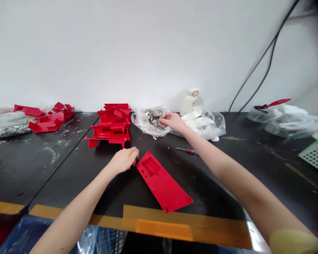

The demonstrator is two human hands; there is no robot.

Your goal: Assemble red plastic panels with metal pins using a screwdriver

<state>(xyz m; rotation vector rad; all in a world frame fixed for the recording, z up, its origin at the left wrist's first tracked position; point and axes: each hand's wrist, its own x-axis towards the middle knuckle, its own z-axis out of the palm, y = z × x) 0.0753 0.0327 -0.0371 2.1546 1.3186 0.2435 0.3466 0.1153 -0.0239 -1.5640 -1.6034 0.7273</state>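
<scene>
A red plastic panel [168, 185] with corner holes and a slotted recess lies flat and slanted on the black table. My left hand [124, 159] is beside its upper left corner, fingers curled; whatever they may hold is hidden. Farther back, my right hand [172, 121] is at the edge of an open clear bag [140, 121] with small dark and silvery metal pieces [154, 116] in it. Its thumb and fingers are pinched together, and anything between them is too small to make out. A screwdriver [187, 151] lies below my right forearm.
Stacked red plastic parts [111, 123] stand behind my left hand, with more red parts [50, 120] farther left. A bag of white pieces [202, 121] and a cream bottle [190, 100] are at the back. A green perforated basket [315, 155] sits at right.
</scene>
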